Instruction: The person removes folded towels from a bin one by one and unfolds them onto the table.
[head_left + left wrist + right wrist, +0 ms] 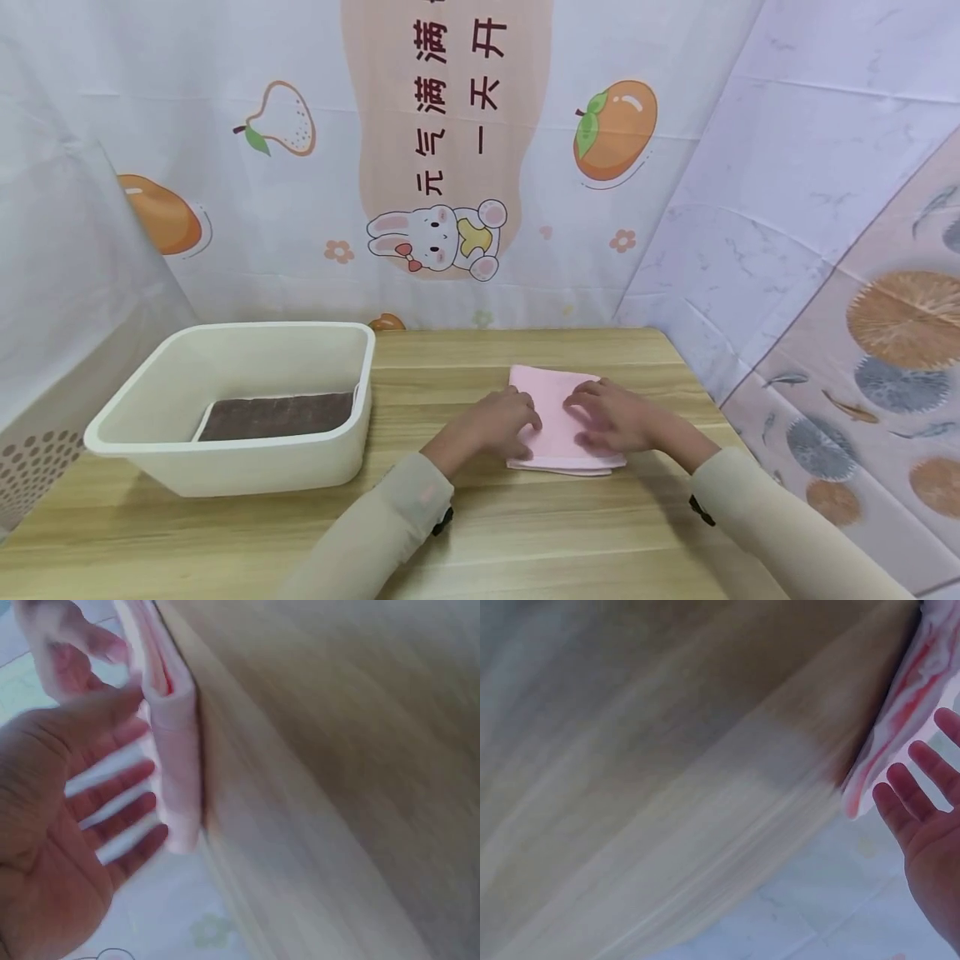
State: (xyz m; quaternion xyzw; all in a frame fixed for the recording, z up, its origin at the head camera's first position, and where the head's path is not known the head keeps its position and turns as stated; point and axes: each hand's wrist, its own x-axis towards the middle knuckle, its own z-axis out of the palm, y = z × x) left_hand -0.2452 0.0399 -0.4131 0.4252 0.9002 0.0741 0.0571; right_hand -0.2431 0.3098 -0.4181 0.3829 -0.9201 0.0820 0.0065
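Observation:
A pink towel (553, 408), folded into a thick rectangular pad, lies flat on the wooden table right of centre. My left hand (504, 421) is at its left edge, and in the left wrist view the fingers (124, 784) are spread and fairly straight beside the folded side. Over the towel's right part is my right hand (611, 417). The right wrist view shows its fingers (909, 791) extended near the layered edge of the towel (907, 712). Neither hand grips the cloth; whether the fingertips touch it is hard to tell.
A cream plastic basin (247, 471) stands on the left of the table (450, 358). Inside it lies a flat dark brown item with a white edge (277, 417). Printed curtains (285, 250) hang behind the table and along both sides.

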